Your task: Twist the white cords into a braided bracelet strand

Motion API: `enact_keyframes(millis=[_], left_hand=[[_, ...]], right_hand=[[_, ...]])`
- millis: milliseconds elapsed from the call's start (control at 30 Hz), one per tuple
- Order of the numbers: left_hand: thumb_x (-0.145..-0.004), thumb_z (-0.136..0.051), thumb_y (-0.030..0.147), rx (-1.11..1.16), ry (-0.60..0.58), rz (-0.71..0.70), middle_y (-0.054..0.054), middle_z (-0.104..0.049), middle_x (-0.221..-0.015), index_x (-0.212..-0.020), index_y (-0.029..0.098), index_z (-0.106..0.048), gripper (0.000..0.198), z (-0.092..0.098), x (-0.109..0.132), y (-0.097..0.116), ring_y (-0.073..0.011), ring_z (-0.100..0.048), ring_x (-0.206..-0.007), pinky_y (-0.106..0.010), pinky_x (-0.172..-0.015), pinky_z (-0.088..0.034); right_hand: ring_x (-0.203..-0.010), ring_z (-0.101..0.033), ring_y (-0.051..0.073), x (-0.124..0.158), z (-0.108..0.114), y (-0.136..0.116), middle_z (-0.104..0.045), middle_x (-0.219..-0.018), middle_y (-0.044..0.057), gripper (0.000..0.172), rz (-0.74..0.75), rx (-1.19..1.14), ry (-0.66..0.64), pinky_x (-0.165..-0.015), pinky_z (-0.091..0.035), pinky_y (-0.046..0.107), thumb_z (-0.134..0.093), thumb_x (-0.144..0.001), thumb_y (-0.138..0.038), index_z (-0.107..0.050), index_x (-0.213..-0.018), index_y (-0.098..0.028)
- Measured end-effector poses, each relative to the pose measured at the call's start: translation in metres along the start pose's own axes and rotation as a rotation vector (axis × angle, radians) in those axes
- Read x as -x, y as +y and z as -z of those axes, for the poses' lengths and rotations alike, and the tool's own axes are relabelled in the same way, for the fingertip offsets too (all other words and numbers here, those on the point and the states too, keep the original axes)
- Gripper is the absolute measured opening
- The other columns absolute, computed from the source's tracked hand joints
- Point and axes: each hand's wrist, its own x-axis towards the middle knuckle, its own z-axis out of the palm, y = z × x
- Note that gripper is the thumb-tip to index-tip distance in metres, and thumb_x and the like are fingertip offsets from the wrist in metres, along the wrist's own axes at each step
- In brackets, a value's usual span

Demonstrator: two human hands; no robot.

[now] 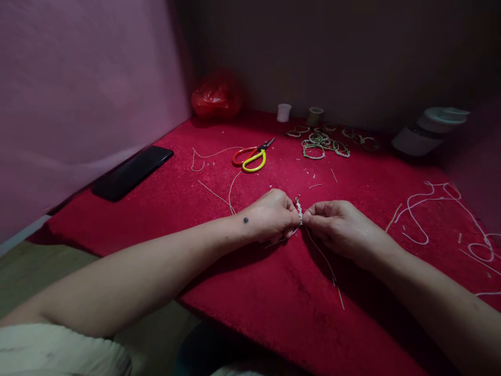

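Observation:
A short braided cord piece, white and green (299,210), stands between my two hands above the red cloth. My left hand (276,215) is closed with its fingertips pinching the braid from the left. From the right, my right hand (338,224) pinches at the braid's lower part, thumb and forefinger together. Thin loose strands (326,261) hang from the braid toward the table's front edge. Another strand end pokes out below my left hand. The exact grip on single strands is too small to tell.
Red and yellow scissors (254,159) lie beyond my left hand, a black phone (133,172) at the left. Braided rings (318,143), two spools (284,113), a red bag (217,99) and a jar (426,130) stand or lie at the back. White cord (426,198) curls at right.

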Motion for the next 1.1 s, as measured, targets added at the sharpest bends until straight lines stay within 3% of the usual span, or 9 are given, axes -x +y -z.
enact_keyframes(millis=[433,700,900,1100], left_hand=[[-0.074,-0.047,0.023,-0.008,-0.014,0.020,0.003,-0.040,-0.035,-0.050,0.016,-0.048,0.026,0.001,0.002,0.004,-0.0071,-0.034,-0.027,-0.021,-0.031,-0.023],[-0.076,-0.048,0.029,-0.010,-0.071,0.009,0.004,-0.041,-0.037,-0.056,0.017,-0.048,0.023,0.006,0.004,0.003,-0.0068,-0.035,-0.027,-0.021,-0.032,-0.025],[-0.073,-0.048,0.024,0.033,-0.162,-0.068,0.006,-0.042,-0.042,-0.063,0.017,-0.049,0.013,0.008,0.006,-0.002,-0.0054,-0.033,-0.028,-0.021,-0.031,-0.022],[-0.072,-0.047,0.021,-0.031,-0.115,-0.084,0.006,-0.039,-0.041,-0.064,0.017,-0.050,0.009,0.006,0.004,-0.003,-0.0055,-0.032,-0.029,-0.020,-0.032,-0.021]], right_hand=[[-0.039,-0.029,0.005,-0.008,0.002,0.014,-0.035,-0.046,-0.005,0.021,0.098,0.173,0.054,-0.037,-0.016,0.021,-0.055,-0.072,-0.035,-0.051,-0.062,-0.017],[-0.038,-0.029,0.004,0.003,-0.001,0.006,-0.037,-0.046,-0.006,0.018,0.107,0.013,0.077,-0.035,-0.020,0.019,-0.054,-0.075,-0.030,-0.048,-0.065,-0.017],[-0.027,-0.025,0.004,0.007,0.001,0.001,-0.035,-0.039,-0.009,0.012,0.035,0.040,0.048,-0.028,-0.016,0.019,-0.054,-0.076,-0.028,-0.051,-0.071,-0.018],[-0.033,-0.029,0.004,0.004,0.003,0.006,-0.038,-0.041,-0.008,0.009,0.132,0.123,0.056,-0.032,-0.020,0.018,-0.058,-0.071,-0.023,-0.054,-0.066,-0.017]])
